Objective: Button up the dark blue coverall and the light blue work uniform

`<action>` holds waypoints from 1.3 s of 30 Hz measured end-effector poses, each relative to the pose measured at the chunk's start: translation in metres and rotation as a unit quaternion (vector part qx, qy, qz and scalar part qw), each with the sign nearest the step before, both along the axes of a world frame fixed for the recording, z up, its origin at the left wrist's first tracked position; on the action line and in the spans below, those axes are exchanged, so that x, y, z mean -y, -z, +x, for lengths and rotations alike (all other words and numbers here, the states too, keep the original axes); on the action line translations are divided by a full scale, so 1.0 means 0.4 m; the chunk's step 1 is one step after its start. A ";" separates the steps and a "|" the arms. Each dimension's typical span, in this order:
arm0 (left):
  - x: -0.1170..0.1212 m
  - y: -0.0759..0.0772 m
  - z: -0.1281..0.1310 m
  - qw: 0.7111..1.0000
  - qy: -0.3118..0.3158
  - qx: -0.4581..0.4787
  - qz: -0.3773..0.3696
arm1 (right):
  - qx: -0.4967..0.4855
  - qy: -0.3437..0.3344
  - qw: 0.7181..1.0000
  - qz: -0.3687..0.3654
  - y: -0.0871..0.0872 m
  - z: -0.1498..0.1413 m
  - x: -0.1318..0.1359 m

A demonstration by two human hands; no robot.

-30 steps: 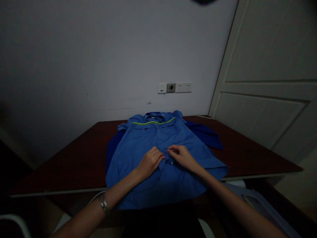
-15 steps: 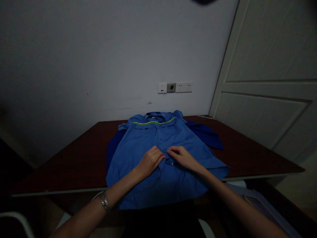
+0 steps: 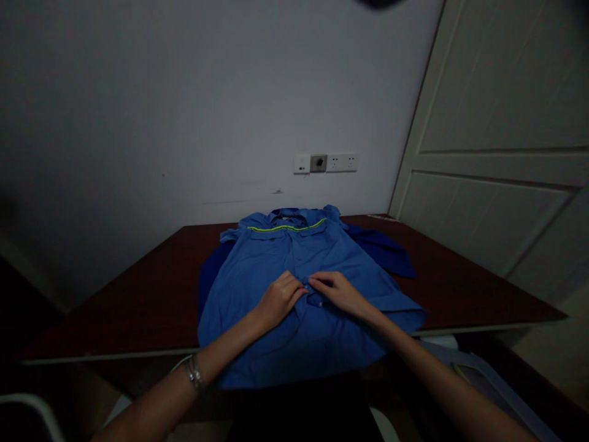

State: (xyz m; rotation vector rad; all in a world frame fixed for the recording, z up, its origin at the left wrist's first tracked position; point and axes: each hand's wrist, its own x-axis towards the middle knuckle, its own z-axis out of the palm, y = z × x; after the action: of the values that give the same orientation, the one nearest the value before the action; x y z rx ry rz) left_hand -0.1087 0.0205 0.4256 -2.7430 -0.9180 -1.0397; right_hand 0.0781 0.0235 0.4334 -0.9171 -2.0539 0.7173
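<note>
A blue shirt point(image 3: 257, 276) with dark blue sleeves and a yellow-green stripe across the chest lies spread on a dark red table point(image 3: 151, 288). Its collar points to the wall and its hem hangs over the front edge. My left hand point(image 3: 281, 299) is closed in a pinch on the shirt's front opening. Close beside it, my right hand point(image 3: 338, 291) pinches the other edge of the placket. The fingertips nearly meet, and a small pale button shows just below them. What exactly lies between the fingertips is too small to make out.
Behind the table rises a pale wall with a row of sockets point(image 3: 326, 162). A white panelled door point(image 3: 497, 159) stands at the right. Below the table's right front edge sits a pale tray-like container point(image 3: 488, 380). A white curved chair part point(image 3: 34, 405) is at lower left.
My right fingertips have shifted very slightly left, toward the left hand. The shirt and my left hand stay almost where they were.
</note>
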 end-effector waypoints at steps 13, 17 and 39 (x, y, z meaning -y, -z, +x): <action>-0.001 0.001 0.002 1.000 -0.011 0.012 -0.010 | -0.015 -0.028 0.999 -0.030 0.005 0.001 -0.011; 0.000 0.001 0.002 0.999 -0.025 0.022 -0.002 | -0.024 0.000 1.000 -0.007 0.001 -0.003 -0.010; -0.006 0.014 0.002 0.996 0.007 0.072 -0.048 | -0.091 0.043 0.982 -0.161 -0.020 0.002 -0.025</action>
State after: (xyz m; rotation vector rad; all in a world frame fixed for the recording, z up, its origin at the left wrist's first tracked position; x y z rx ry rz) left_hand -0.1080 0.0228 0.4199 -2.7842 -0.9934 -1.2421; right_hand 0.0788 0.0336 0.4414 -1.0706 -1.7553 1.0667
